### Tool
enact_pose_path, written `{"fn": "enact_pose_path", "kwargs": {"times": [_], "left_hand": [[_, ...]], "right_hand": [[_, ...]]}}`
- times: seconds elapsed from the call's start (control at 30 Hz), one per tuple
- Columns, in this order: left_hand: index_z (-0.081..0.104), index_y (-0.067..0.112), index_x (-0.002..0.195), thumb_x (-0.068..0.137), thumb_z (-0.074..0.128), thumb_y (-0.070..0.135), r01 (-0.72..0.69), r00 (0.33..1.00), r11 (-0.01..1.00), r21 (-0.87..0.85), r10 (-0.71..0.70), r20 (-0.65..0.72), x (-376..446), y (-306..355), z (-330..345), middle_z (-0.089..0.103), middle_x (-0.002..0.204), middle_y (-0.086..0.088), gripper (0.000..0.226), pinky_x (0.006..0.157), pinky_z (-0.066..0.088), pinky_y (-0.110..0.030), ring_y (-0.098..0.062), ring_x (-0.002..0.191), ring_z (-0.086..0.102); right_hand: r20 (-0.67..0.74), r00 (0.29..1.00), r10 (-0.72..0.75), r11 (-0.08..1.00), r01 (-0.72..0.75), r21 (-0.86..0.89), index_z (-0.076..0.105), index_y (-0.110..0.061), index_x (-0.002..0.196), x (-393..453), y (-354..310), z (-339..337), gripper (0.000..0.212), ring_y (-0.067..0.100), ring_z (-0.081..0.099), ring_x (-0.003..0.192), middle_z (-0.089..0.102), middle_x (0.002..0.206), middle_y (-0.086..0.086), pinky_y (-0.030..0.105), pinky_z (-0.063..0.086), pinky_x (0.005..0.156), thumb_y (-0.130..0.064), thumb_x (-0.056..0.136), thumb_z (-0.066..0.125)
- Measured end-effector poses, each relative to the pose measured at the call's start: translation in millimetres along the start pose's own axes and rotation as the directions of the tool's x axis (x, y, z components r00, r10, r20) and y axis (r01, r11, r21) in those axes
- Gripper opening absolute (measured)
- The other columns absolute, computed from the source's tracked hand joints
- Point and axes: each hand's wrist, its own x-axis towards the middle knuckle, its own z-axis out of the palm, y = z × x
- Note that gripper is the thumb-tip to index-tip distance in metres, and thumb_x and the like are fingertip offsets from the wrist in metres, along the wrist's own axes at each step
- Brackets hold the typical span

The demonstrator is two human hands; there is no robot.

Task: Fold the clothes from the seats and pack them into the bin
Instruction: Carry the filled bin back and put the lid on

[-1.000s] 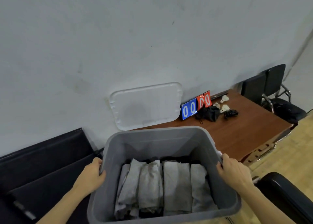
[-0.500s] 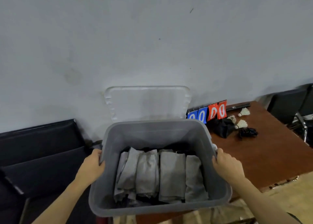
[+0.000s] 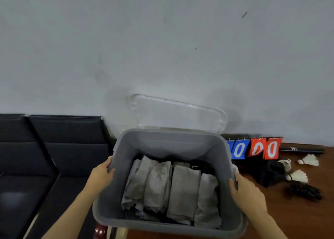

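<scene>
A grey plastic bin (image 3: 162,143) fills the lower middle of the view. Several folded grey clothes (image 3: 182,190) stand side by side inside it, with darker clothes beneath and behind them. My left hand (image 3: 101,177) grips the bin's left rim, fingers curled over the edge. On the opposite rim, my right hand (image 3: 245,190) grips the same way. The black seats (image 3: 54,148) at the left carry no clothes where they show.
The bin's clear lid (image 3: 179,115) leans against the grey wall behind. A brown table (image 3: 307,213) at the right holds a blue and red score flipper (image 3: 256,148), white shuttlecocks (image 3: 298,175), a black pouch (image 3: 269,173) and a black cord (image 3: 305,191).
The view has swung left, so the chairs at the far right have left the frame and more of the left seats shows. Both hands keep their grip on the bin.
</scene>
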Motion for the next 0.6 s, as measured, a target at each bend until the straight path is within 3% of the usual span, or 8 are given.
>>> {"fn": "enact_pose_path", "kwargs": {"times": [0.03,0.1,0.17,0.23,0.3,0.43,0.6], "left_hand": [[0.029,0.028,0.164,0.104,0.059,0.020,0.004,1.000,1.000,-0.006,-0.004,0.007,-4,1,4,0.070,0.117,-0.007,0.067,0.076,0.053,-0.036,-0.023,0.089,0.067],[0.014,0.039,0.165,0.102,0.059,0.025,-0.012,1.000,0.998,0.069,0.013,-0.017,-15,-2,13,0.065,0.105,0.003,0.079,0.083,0.051,-0.042,-0.026,0.095,0.060],[0.002,0.044,0.164,0.101,0.059,0.029,0.021,0.996,0.988,0.156,-0.007,-0.089,-27,-3,22,0.058,0.116,0.006,0.086,0.089,0.037,-0.044,-0.027,0.109,0.048],[0.006,0.038,0.166,0.103,0.058,0.027,0.034,0.987,0.984,0.176,-0.005,-0.160,-37,-12,32,0.054,0.140,0.000,0.083,0.095,0.038,-0.049,-0.033,0.120,0.046],[0.015,0.032,0.167,0.103,0.056,0.019,0.031,0.976,0.992,0.123,-0.003,-0.218,-39,-20,38,0.050,0.150,-0.007,0.077,0.100,0.041,-0.051,-0.037,0.125,0.046],[0.021,0.031,0.166,0.100,0.057,0.007,-0.012,0.966,0.999,0.044,0.023,-0.258,-35,-20,41,0.055,0.131,-0.009,0.079,0.095,0.044,-0.045,-0.030,0.113,0.048],[0.012,0.041,0.165,0.099,0.057,0.005,-0.022,0.958,0.999,0.026,0.028,-0.285,-40,-19,41,0.053,0.113,0.000,0.088,0.082,0.045,-0.041,-0.023,0.098,0.043]], "right_hand": [[0.018,1.000,0.006,1.000,-0.005,-0.019,0.047,-0.028,0.147,4,1,-3,0.042,-0.002,0.055,0.071,0.055,0.089,-0.014,0.016,0.035,0.052,-0.046,0.109,0.040],[0.045,0.999,0.030,0.996,-0.026,-0.088,0.043,-0.030,0.147,8,0,-5,0.042,0.003,0.057,0.080,0.054,0.099,-0.009,0.021,0.040,0.058,-0.047,0.109,0.036],[0.058,0.998,0.033,0.984,-0.023,-0.179,0.039,-0.028,0.148,12,-4,-4,0.044,0.015,0.057,0.101,0.050,0.119,-0.002,0.027,0.046,0.072,-0.045,0.107,0.040],[-0.001,1.000,-0.023,0.963,0.022,-0.270,0.036,-0.023,0.150,20,-16,-6,0.053,0.024,0.054,0.117,0.044,0.135,0.005,0.032,0.051,0.084,-0.043,0.103,0.047],[-0.093,0.986,-0.135,0.949,0.102,-0.298,0.034,-0.016,0.153,38,-40,-15,0.061,0.031,0.050,0.125,0.041,0.145,0.012,0.036,0.051,0.094,-0.041,0.100,0.053],[-0.181,0.906,-0.382,0.891,0.310,-0.331,0.041,-0.004,0.153,95,-104,-40,0.061,0.042,0.042,0.133,0.037,0.157,0.021,0.048,0.046,0.105,-0.024,0.098,0.060],[-0.172,0.880,-0.443,0.843,0.343,-0.415,0.021,-0.010,0.161,150,-170,-63,0.072,0.042,0.025,0.146,0.015,0.168,0.016,0.048,0.035,0.115,-0.018,0.099,0.057]]}}
